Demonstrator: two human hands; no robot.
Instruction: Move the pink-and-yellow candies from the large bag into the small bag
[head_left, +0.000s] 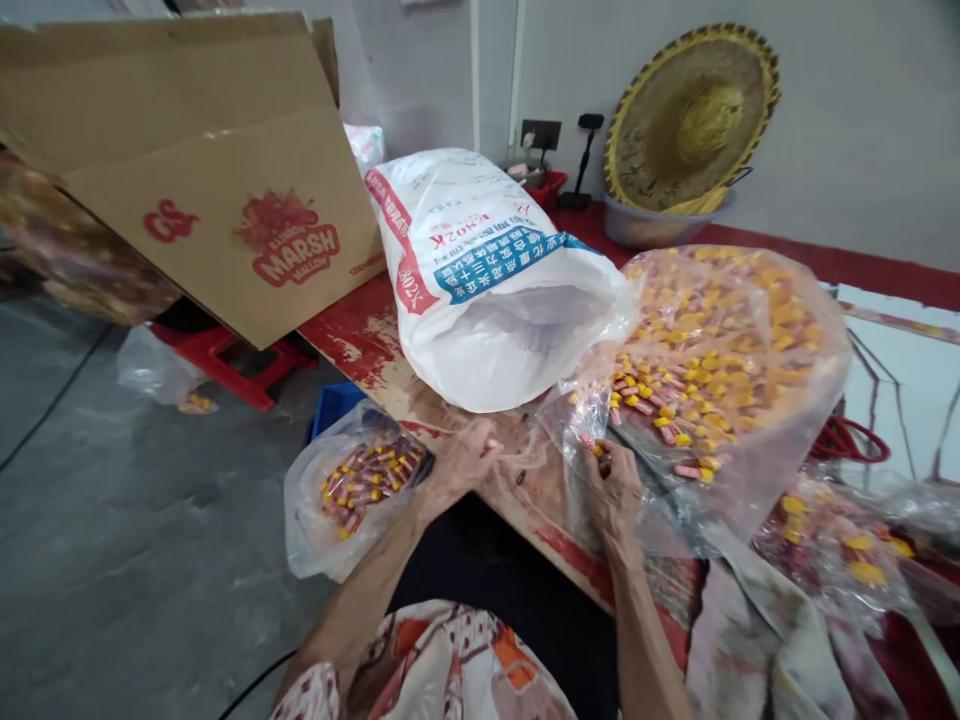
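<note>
My left hand [466, 458] is closed over the worn red table edge, fingers pressed around something small and pinkish that I cannot make out. To its right, my right hand [616, 484] has curled fingers at the mouth of a large clear bag [806, 400], closed on a small pink and yellow piece. Many pink pieces with yellow caps [675, 390] lie in that bag. A white printed sack [480, 240] rests beyond my hands, its open mouth facing me. Left of my left forearm, a plastic-lined container [304, 520] holds similar pieces [367, 480].
A large cardboard box [225, 190] leans at the left above a red stool [247, 365]. A round yellow-rimmed hat [694, 120] stands in a basin [660, 225] near the wall. A cloth [765, 630] and more bagged pieces [840, 545] lie at the right.
</note>
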